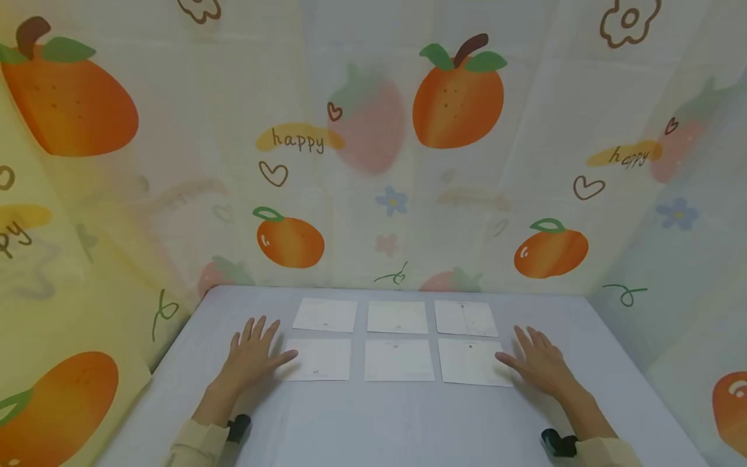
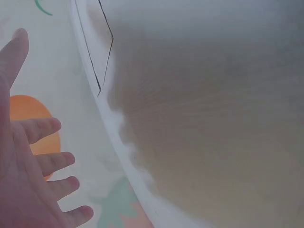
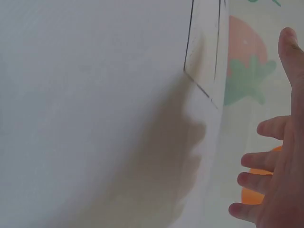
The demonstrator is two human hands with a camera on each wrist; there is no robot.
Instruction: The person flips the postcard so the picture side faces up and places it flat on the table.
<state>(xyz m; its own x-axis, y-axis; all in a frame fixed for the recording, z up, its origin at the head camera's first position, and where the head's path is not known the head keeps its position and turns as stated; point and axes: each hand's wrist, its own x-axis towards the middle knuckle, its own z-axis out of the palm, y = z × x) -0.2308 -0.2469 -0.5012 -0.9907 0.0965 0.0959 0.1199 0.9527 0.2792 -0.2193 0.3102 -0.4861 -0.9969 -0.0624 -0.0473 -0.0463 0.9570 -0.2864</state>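
Note:
White paper cards lie flat on the table in two rows of three. Beside the front left card point(image 1: 321, 360) is my left hand point(image 1: 252, 355), fingers spread and thumb over the card's edge. My right hand point(image 1: 539, 364) is spread the same way, its thumb over the edge of the front right card point(image 1: 471, 363). Neither hand holds anything. Both cast shadows on the table and seem raised above it. Between these cards lies the front middle card point(image 1: 399, 360). Behind are the back left card point(image 1: 325, 315), back middle card point(image 1: 397, 318) and back right card point(image 1: 465, 318). Small marks on the cards are unreadable.
A pale cloth covers the table point(image 1: 397, 425). Behind it and at both sides hangs a curtain point(image 1: 373, 227) printed with oranges, strawberries and the word "happy". Dark wrist devices, one on the left point(image 1: 238, 428) and one on the right point(image 1: 558, 443), sit at the sleeves.

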